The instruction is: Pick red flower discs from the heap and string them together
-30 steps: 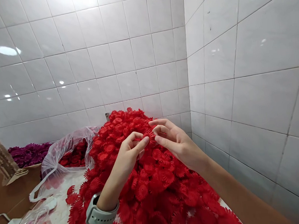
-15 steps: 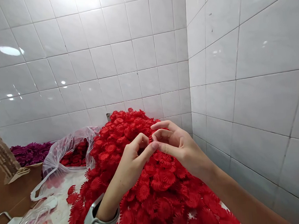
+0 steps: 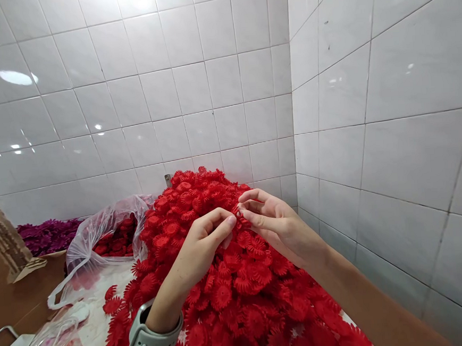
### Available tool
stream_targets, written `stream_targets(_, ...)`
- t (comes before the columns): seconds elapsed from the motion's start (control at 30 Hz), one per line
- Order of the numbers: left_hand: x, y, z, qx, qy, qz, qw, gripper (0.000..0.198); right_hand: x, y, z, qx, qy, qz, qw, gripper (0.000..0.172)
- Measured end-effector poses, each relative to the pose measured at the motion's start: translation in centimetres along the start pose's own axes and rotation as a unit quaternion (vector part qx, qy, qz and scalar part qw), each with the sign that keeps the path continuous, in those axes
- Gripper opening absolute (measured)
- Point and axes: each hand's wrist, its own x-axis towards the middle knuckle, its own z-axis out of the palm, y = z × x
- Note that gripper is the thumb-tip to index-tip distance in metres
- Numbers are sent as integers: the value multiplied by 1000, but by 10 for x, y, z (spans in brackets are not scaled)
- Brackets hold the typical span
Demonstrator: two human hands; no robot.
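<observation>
— From the head camera, where do we have the red flower piece (image 3: 240,216)?

— Up off the heap of red flowers (image 3: 241,300), above its far part, held right between our two hands. Our right hand (image 3: 277,225) comes at it from the right, and our left hand (image 3: 199,250) comes from the near left.

— How are the hands set?

— On the right hand, thumb and forefinger are pinched on the piece's right edge, with the other fingers curled loosely behind. On the left, thumb and forefinger meet at their tips against its left edge. We read that as a pinch too, though the piece is small and half hidden there.

— Which hand is nearer to it?

— Neither; both touch it. The fingertips all but meet, with the piece as the only thing between them. The forearms run in from the near side and converge on it.

— Does it have a long axis?

— It looks like a small round rosette, so we see none. We cannot tell which way its face is turned.

— And around us?

— A watch (image 3: 152,342) sits on the left wrist. To the left lie a clear plastic bag (image 3: 95,231) with more red pieces and, farther left, purple flowers (image 3: 46,235) beside a cardboard box (image 3: 8,286). The tiled wall (image 3: 371,130) closes in far and right.
</observation>
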Motion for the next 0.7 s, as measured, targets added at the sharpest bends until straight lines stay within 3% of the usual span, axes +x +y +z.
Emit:
stream_targets(0.23, 1, -5, -1, -14, -38, -13, 999, 27, -3, -6, -5, -113, -70, -2, 991, 24)
stream_targets(0.47, 0, -3, 2, -54, -55, -31, 997, 19, 1, -2, -2, 37, -9, 1, 999, 20)
stream_targets(0.7, 2, -4, 3, -76, -24, -47, 996, 15, 3, 0, 1, 86, 49, 6, 995, 19)
